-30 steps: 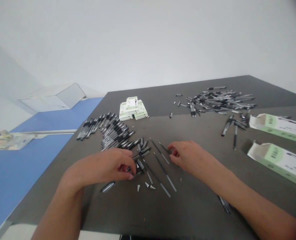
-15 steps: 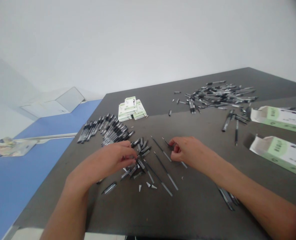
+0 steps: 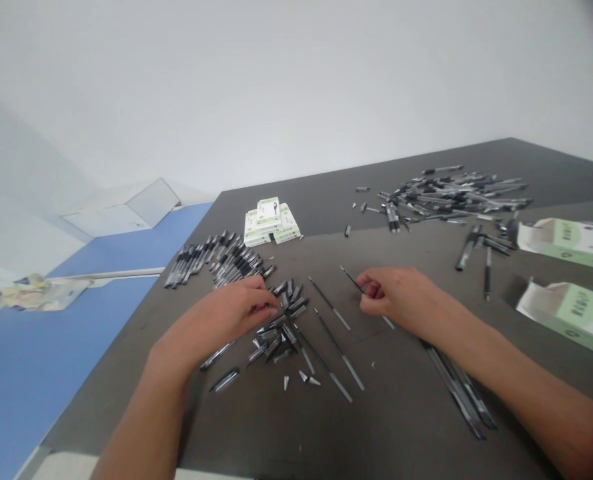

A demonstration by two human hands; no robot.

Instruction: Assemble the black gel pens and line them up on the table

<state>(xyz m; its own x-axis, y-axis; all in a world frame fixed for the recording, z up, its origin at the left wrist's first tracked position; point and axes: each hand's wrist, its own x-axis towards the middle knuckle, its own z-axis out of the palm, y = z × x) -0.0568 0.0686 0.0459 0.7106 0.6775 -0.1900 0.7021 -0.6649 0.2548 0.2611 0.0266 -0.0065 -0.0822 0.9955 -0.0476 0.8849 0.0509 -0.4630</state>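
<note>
My right hand (image 3: 393, 295) is closed in a pinch on a pen refill (image 3: 349, 277), whose tip points up and left and whose clear tail shows below my fingers. Several more refills (image 3: 339, 348) lie slanted on the table between my hands. My left hand (image 3: 249, 308) is at the left edge of a pile of pen caps (image 3: 289, 333), fingers drawn together. Something small and dark shows at those fingers, too unclear to name. Small silvery cone-shaped pen tips (image 3: 303, 377) lie below the pile, with a pen barrel (image 3: 225, 380) to their left.
Rows of pens (image 3: 233, 260) lie beyond my left hand, near stacked green-and-white boxes (image 3: 271, 223). A big heap of pen parts (image 3: 451, 193) is at the back right. Two opened boxes (image 3: 566, 310) lie on the right. Clear barrels (image 3: 459, 393) rest beneath my right forearm.
The view has shifted slightly, moving the scene rightward. My right hand has moved a little right with the refill, farther from the loose refills. My left hand stays by the cap pile.
</note>
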